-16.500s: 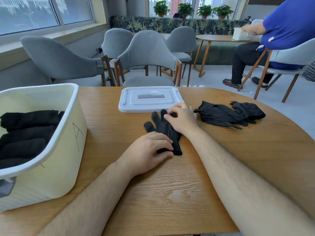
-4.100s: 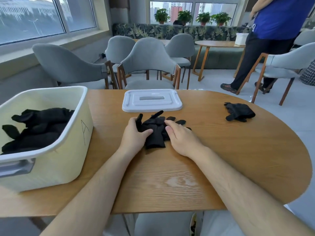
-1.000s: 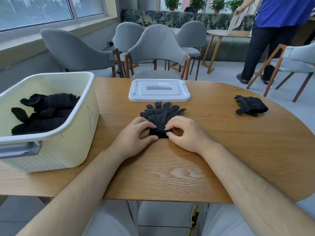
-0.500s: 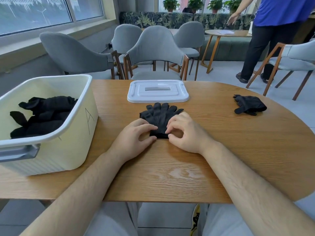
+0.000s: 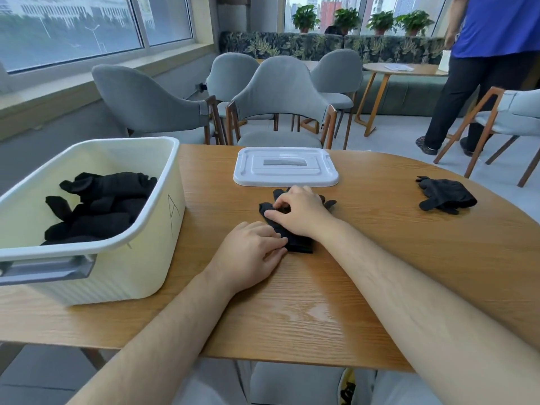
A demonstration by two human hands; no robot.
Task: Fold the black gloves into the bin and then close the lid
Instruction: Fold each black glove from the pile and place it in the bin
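Most of the glove pair [image 5: 301,245] mid-table is under the person's hands, so how far it's folded can't be told tbh. Only the near cuff end, a bit of the left edge and a few fingertips poking out on the far/right side show. The bin [image 5: 140,258] is cut off at the left frame edge, w/ only part of its grey handle [image 5: 49,270] in view.

The glove pair is black fabric lying flat on the table [image 5: 380,273], cuff toward the person, fingers pointing far toward the lid [image 5: 286,166]. The right hand [image 5: 301,214] sits on its far half, fingers curled, thumb + index pinching fabric at the left edge. The left hand [image 5: 251,252] rests on the near end, fingers fairly straight and close together, pressing down.

Around it: the cream bin, marked "A" on its side, stands on the left of the table w/ a pile of black gloves [image 5: 99,206] inside. The white lid lies flat just beyond the glove pair, apart from the bin. More loose gloves [image 5: 445,195] lie far right, well apart. Grey chairs [image 5: 280,95] stand beyond the table, and a person in a blue top [image 5: 491,39] stands far right, cut off at the top.
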